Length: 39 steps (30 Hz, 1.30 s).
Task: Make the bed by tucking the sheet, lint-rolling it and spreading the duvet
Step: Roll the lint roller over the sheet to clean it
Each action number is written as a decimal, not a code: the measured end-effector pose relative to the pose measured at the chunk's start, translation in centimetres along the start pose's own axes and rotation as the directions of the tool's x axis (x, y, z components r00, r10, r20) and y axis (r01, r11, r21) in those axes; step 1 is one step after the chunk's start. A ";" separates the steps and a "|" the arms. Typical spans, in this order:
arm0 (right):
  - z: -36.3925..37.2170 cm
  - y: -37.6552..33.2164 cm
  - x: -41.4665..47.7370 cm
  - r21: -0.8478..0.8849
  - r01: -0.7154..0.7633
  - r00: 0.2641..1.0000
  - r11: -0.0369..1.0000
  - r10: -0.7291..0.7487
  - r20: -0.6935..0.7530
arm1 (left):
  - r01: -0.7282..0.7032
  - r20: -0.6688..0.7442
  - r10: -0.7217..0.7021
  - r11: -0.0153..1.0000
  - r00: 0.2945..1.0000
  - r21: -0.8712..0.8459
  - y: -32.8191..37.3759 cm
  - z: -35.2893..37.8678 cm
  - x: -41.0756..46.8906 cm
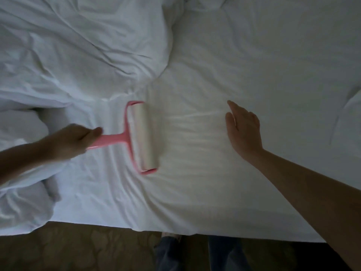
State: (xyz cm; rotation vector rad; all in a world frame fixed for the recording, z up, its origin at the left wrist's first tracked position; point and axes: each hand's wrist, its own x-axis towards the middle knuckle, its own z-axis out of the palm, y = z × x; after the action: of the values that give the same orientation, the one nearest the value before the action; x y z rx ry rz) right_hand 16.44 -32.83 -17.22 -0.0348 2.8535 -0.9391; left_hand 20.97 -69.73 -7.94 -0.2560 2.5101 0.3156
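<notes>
The left hand (76, 138) grips the pink handle of the lint roller (143, 136), which lies on the white sheet (205, 173) at centre frame. The right hand (244, 130) rests flat, fingers straight, on the sheet at centre right. The duvet (78, 51) is bunched at upper left.

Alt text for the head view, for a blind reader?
The left hand grips the pink handle of a lint roller whose roll lies on the white sheet; the open right hand extends over the sheet beside it. A bunched duvet fills the upper left.
</notes>
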 end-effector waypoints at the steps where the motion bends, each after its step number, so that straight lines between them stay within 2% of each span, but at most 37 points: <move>1: 0.0 -0.1 0.3 0.005 0.015 1.000 1.000 -0.014 -0.023 | -0.030 -0.025 0.029 0.999 0.999 -0.040 2.3 0.8 0.7; 3: -0.1 0.4 1.0 0.008 0.003 0.997 1.000 -0.003 -0.080 | -0.105 -0.037 0.102 0.990 0.994 -0.093 7.3 2.6 2.8; 7: -1.2 2.4 1.9 0.017 -0.133 0.969 0.991 0.134 -0.208 | -0.224 -0.035 0.221 0.955 0.975 -0.195 16.0 5.3 6.0; 10: -1.6 3.1 2.2 0.007 -0.163 0.967 0.987 0.161 -0.198 | -0.233 -0.056 0.226 0.947 0.972 -0.223 18.1 6.4 7.0; 13: -1.3 2.9 2.8 -0.002 -0.087 0.982 0.996 0.086 -0.169 | -0.173 -0.068 0.163 0.967 0.984 -0.187 14.4 6.3 6.7; 17: -0.8 1.8 3.5 0.020 -0.039 0.993 0.999 0.041 -0.111 | 0.027 -0.018 -0.029 0.993 0.999 -0.117 5.3 4.8 3.7; 21: 0.0 0.5 4.0 0.022 -0.011 0.997 1.000 0.012 -0.070 | 0.231 -0.022 -0.232 0.971 0.972 -0.058 -2.6 2.5 0.1; 24: 0.4 -0.5 4.3 0.033 0.011 0.998 0.999 -0.009 -0.062 | 0.315 -0.032 -0.318 0.946 0.947 -0.076 -4.4 1.2 -0.7; 26: 0.3 -1.1 4.5 0.042 0.030 0.997 0.999 -0.027 -0.070 | 0.284 -0.028 -0.288 0.953 0.957 -0.103 -2.4 0.8 -0.5; 29: -0.3 -1.8 4.8 0.071 0.064 0.993 0.995 -0.057 -0.099 | 0.075 -0.131 -0.111 0.964 0.985 -0.255 3.5 1.1 0.9; 31: -0.9 -1.8 5.0 0.084 0.070 0.987 0.994 -0.057 -0.148 | 0.043 -0.160 -0.141 0.866 0.977 -0.499 8.6 1.6 3.0; 32: -1.2 -1.6 5.1 0.095 0.067 0.982 0.993 -0.048 -0.182 | 0.053 -0.138 -0.154 0.829 0.978 -0.557 11.2 1.9 4.5; 36: -2.0 -0.4 5.7 0.097 0.060 0.954 0.993 -0.029 -0.298 | -0.040 -0.124 -0.049 0.774 0.991 -0.632 21.3 2.4 10.0; 39: -2.3 0.8 5.8 0.052 0.034 0.952 0.998 -0.017 -0.306 | 0.011 -0.067 -0.071 0.765 0.995 -0.644 23.7 3.6 11.6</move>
State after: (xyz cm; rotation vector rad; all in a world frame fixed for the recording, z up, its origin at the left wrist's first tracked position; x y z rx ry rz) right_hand 10.41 -31.16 -16.58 0.0878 3.1098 -1.1199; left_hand 7.54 -47.38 -13.59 -0.6045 2.3836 1.1800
